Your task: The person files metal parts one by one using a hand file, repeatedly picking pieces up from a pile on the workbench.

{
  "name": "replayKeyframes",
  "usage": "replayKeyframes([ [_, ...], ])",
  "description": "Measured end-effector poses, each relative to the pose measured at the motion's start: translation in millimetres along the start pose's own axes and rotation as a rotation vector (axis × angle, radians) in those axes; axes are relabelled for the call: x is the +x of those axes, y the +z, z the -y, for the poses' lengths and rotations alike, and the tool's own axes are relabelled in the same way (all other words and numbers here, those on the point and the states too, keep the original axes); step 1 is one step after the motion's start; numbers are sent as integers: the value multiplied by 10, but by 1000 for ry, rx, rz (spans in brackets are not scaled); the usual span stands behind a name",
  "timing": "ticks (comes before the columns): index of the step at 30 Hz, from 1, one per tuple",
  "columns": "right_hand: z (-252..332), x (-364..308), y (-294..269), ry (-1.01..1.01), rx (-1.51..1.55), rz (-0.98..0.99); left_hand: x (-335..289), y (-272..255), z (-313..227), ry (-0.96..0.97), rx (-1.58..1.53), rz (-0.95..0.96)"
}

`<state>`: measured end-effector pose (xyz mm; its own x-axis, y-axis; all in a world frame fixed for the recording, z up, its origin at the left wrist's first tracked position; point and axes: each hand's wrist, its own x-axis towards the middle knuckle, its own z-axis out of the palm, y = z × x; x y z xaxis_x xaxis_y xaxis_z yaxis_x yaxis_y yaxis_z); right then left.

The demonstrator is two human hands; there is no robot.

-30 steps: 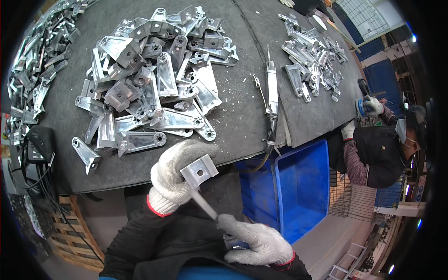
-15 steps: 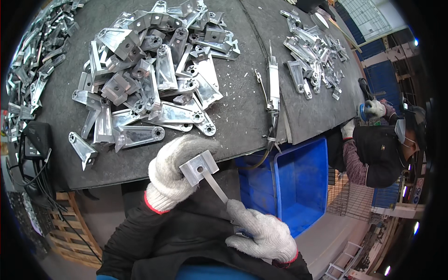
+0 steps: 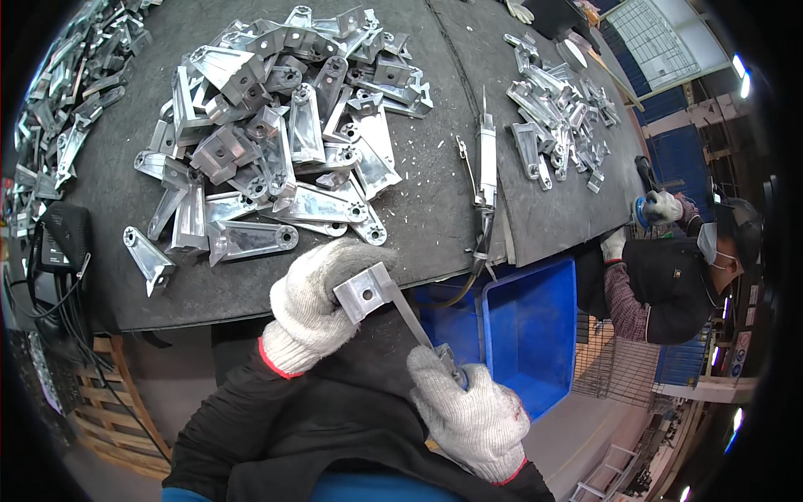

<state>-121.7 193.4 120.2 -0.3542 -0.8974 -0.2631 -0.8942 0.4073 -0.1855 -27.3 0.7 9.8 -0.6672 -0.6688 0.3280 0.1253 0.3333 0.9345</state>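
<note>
My left hand (image 3: 314,301), in a white knit glove with a red cuff, is closed round a silver metal bracket (image 3: 366,294). The bracket's block end, with one hole, faces up; the rest is hidden by the glove. In my right hand (image 3: 473,414), gloved the same way, is a hand tool with a long, narrow flat bar (image 3: 412,322). The bar's far end meets the bracket's right edge. A small metal fitting shows beside my right fingers; the handle is hidden in the grip, so its exact kind is unclear.
A heap of metal brackets (image 3: 284,142) covers the dark table (image 3: 435,192), with more at far left and far right. A silver air tool (image 3: 486,159) with a thin tip lies beyond a blue bin (image 3: 531,335). At right, a gloved co-worker (image 3: 669,276) holds a blue tool.
The flat bar has shifted from the face of the bracket, near its hole, to its right edge. My right hand has turned, and the bracket has tilted and moved slightly right.
</note>
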Motion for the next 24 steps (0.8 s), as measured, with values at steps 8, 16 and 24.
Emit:
replayKeyframes([
  [8,40,133,-318,211,180,263,94,42,7,-86,-54,43],
  [16,-328,187,36,132,488,189,482,240,-244,-388,77,-36],
  [24,-305,151,132,41,623,169,1908,1407,-636,-333,215,176],
])
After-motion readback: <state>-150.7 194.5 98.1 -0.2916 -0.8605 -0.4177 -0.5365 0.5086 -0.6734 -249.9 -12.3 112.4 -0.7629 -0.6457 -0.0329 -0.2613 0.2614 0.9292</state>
